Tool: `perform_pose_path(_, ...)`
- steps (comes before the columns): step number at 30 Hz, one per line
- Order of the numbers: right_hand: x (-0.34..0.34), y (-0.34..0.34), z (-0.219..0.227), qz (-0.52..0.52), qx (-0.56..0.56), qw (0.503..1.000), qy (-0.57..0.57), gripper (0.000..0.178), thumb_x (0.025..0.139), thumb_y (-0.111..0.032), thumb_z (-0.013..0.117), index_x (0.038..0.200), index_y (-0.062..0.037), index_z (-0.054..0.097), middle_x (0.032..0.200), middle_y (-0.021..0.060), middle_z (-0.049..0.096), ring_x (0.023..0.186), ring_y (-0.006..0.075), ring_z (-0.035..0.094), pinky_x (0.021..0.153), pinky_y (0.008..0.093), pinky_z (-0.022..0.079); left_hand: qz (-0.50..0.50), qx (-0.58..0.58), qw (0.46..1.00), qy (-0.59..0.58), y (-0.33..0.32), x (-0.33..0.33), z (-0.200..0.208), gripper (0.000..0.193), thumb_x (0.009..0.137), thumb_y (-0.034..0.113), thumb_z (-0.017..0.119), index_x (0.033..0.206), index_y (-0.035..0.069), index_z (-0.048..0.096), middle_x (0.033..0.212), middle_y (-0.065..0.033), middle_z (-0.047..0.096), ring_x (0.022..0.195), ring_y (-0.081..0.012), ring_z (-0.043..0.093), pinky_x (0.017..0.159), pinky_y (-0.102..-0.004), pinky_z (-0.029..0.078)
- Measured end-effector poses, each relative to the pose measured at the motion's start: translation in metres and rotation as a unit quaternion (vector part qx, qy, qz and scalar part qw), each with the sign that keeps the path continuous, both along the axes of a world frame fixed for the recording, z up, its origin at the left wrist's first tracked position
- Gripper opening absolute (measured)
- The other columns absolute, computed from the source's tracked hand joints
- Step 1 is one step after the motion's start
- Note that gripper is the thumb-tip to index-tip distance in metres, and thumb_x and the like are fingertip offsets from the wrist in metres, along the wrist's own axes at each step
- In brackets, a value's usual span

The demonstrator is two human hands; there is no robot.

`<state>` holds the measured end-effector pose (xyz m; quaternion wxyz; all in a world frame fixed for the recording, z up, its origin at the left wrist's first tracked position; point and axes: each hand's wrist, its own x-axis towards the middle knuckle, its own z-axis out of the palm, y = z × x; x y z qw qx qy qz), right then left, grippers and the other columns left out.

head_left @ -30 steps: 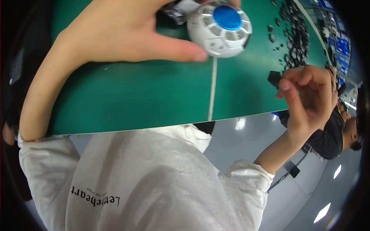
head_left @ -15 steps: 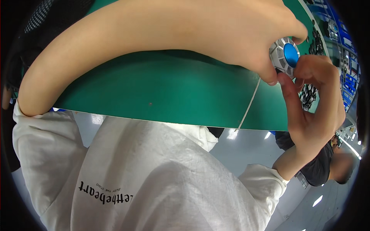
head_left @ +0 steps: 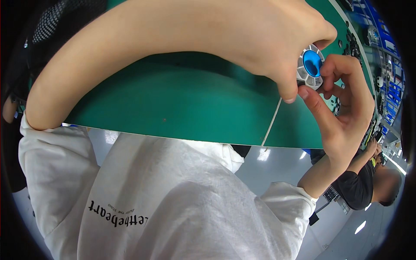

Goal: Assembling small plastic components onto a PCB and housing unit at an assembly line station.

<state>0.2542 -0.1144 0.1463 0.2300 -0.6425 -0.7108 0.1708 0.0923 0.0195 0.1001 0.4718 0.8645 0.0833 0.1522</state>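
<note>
A round white-and-grey device (head_left: pixel 311 65) with a shiny blue centre is held above the green mat (head_left: pixel 173 104), far right. My left hand (head_left: pixel 260 39) reaches across from the left and pinches the device's near edge with thumb and fingers. From the other side my right hand (head_left: pixel 342 108) closes on it, thumb under the rim and fingers curled around the far side. A thin white cord (head_left: pixel 271 123) hangs from the device down past the mat's front edge.
Several small dark parts (head_left: pixel 351 39) lie along the mat's far right side, with blue racks behind. Another person (head_left: pixel 359 186) in a dark top works at the lower right. My white sweatshirt fills the lower half of the view.
The device has moved from the upper middle to the far right in my left hand. My right hand, apart from it a second ago, has come up and closed on it.
</note>
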Motion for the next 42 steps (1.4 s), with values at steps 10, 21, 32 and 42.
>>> perform_pose_path(10, -0.013, -0.003, -0.018, 0.04, 0.107, 0.99, -0.078, 0.032, 0.063, 0.001, 0.077, 0.092, -0.0013, 0.063, 0.082, 0.004, 0.055, 0.066, 0.0148, 0.047, 0.061, 0.0242, 0.042, 0.064, 0.044, 0.997, 0.006, -0.017, -0.006, -0.003, 0.034, 0.074, 0.023, 0.079, 0.096, 0.004, 0.061, 0.082, -0.0086, 0.065, 0.07, -0.0236, 0.059, 0.078, -0.0356, 0.044)
perform_pose_path(21, 0.013, -0.015, -0.064, 0.136, 0.222, 0.963, -0.069, 0.027, 0.068, 0.002, 0.075, 0.09, -0.0049, 0.062, 0.089, 0.0044, 0.055, 0.068, 0.0182, 0.049, 0.06, 0.0263, 0.042, 0.058, 0.165, 0.984, 0.04, -0.026, 0.0, -0.026, 0.075, 0.056, 0.04, 0.083, 0.121, 0.005, 0.066, 0.119, -0.0081, 0.068, 0.117, -0.0309, 0.057, 0.113, -0.0447, 0.036)
perform_pose_path(32, 0.172, -0.121, -0.046, -0.29, 0.037, 0.947, -0.135, 0.01, 0.089, -0.009, 0.068, 0.095, -0.0022, 0.073, 0.074, 0.0001, 0.063, 0.063, 0.0074, 0.051, 0.054, 0.0213, 0.038, 0.028, 0.172, 0.985, 0.011, -0.011, 0.005, -0.043, 0.088, 0.047, 0.037, 0.082, 0.128, 0.008, 0.065, 0.116, -0.006, 0.07, 0.115, -0.029, 0.06, 0.117, -0.0472, 0.033)
perform_pose_path(42, 0.174, -0.101, -0.057, -0.373, -0.069, 0.915, -0.135, 0.016, 0.086, -0.014, 0.071, 0.081, 0.0007, 0.072, 0.058, -0.0002, 0.057, 0.05, 0.0081, 0.046, 0.047, 0.0204, 0.033, 0.01, 0.138, 0.99, -0.023, 0.002, 0.003, -0.043, 0.08, 0.055, 0.036, 0.082, 0.128, 0.008, 0.066, 0.11, -0.0104, 0.071, 0.103, -0.0261, 0.065, 0.1, -0.0416, 0.048)
